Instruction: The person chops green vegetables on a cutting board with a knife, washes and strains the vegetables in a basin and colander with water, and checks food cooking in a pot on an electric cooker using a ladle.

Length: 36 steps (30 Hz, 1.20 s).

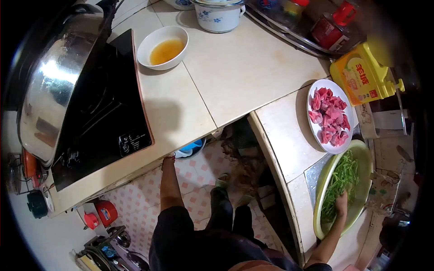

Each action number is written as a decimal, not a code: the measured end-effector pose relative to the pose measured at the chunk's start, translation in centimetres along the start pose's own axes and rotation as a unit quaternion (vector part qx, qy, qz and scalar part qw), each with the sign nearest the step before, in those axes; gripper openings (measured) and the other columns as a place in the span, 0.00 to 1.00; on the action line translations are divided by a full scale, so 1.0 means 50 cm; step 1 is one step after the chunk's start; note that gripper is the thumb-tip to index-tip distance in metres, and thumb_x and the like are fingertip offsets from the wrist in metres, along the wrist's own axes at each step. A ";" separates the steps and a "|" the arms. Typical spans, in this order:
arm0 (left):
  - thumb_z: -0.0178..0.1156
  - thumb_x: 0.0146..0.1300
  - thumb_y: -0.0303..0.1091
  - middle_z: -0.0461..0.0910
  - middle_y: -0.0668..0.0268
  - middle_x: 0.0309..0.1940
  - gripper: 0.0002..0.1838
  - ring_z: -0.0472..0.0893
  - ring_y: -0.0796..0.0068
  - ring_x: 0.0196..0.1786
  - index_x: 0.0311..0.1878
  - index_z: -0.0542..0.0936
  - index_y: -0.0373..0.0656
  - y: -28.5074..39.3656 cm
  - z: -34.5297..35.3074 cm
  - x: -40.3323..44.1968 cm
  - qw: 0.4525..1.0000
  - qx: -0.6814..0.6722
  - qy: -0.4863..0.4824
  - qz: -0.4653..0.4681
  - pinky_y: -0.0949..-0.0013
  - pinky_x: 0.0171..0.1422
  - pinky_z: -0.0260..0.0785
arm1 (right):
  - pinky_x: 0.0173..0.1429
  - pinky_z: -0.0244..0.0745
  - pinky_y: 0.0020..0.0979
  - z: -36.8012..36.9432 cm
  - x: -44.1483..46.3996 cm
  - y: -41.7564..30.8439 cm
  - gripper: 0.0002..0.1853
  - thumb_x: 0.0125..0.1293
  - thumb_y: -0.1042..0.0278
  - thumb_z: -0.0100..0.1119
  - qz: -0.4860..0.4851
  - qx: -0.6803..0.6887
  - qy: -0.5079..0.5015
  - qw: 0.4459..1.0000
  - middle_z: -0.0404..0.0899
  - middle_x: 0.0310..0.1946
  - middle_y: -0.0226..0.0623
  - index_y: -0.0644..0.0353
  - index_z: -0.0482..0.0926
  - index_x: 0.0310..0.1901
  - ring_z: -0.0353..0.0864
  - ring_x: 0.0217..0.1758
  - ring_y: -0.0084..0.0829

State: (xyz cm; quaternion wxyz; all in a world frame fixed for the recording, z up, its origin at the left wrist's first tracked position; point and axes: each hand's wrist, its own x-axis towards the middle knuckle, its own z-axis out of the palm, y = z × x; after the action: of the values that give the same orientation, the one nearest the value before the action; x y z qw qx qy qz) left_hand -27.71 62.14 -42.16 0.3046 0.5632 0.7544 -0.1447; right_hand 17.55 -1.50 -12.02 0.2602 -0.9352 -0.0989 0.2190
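Note:
My right hand is down in a light green basin, among thin, leafy green vegetables. Its fingers are buried in the greens, so their grip is hidden. My left arm hangs beside the counter's front edge. Only a little of my left hand shows there, its fingers mostly hidden by the edge. Close by it, below the counter, are a blue and white item and the rim of a dark container. Just beyond the basin sits a white plate of raw red meat pieces.
On the left counter are a black induction cooktop, a large shiny metal pan or lid and a white bowl of amber liquid. A flowered enamel pot stands at the back. A yellow jug is beyond the plate.

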 end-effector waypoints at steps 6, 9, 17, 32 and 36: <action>0.52 0.53 0.31 0.73 0.54 0.45 0.12 0.75 0.56 0.44 0.42 0.76 0.42 -0.020 -0.060 -0.019 0.997 0.067 0.029 0.019 0.59 0.43 0.70 | 0.52 0.65 0.30 0.003 -0.004 -0.040 0.16 0.57 0.80 0.47 0.011 0.034 0.018 0.999 0.75 0.42 0.39 0.67 0.70 0.48 0.72 0.46 0.31; 0.52 0.53 0.30 0.73 0.54 0.45 0.12 0.75 0.56 0.43 0.41 0.76 0.42 -0.048 -0.107 -0.059 0.992 0.091 0.083 0.033 0.58 0.42 0.71 | 0.56 0.63 0.32 0.001 0.005 0.007 0.25 0.51 0.81 0.53 -0.002 -0.039 0.106 0.994 0.71 0.49 0.44 0.67 0.65 0.54 0.70 0.51 0.36; 0.50 0.50 0.26 0.75 0.53 0.39 0.12 0.75 0.56 0.44 0.39 0.78 0.42 -0.132 -0.250 -0.345 0.903 -0.034 0.378 0.200 0.61 0.44 0.71 | 0.64 0.52 0.40 0.014 -0.002 -0.129 0.42 0.40 0.81 0.57 -0.175 -0.176 0.190 0.950 0.60 0.57 0.54 0.62 0.55 0.63 0.59 0.59 0.53; 0.54 0.47 0.19 0.74 0.67 0.26 0.03 0.70 0.79 0.31 0.25 0.73 0.38 -0.111 -0.553 -0.905 0.813 -0.280 0.063 0.507 0.77 0.40 0.62 | 0.36 0.73 0.35 -0.099 -0.206 -0.267 0.14 0.56 0.67 0.54 -0.094 0.040 0.132 0.986 0.76 0.23 0.41 0.60 0.74 0.44 0.77 0.30 0.37; 0.56 0.44 0.23 0.70 0.71 0.24 0.05 0.67 0.81 0.28 0.21 0.70 0.41 0.051 -0.536 -1.044 0.760 -0.270 0.076 0.586 0.77 0.34 0.58 | 0.37 0.75 0.28 -0.067 -0.299 -0.286 0.27 0.62 0.61 0.52 -0.107 0.398 -0.147 0.899 0.73 0.44 0.38 0.58 0.60 0.61 0.78 0.36 0.28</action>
State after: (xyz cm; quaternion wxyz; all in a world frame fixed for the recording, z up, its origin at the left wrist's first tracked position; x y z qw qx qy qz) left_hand -23.88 38.25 11.38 0.4111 0.7990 0.3057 0.3149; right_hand 4.85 4.62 3.45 0.6151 -0.6945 -0.1402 0.3459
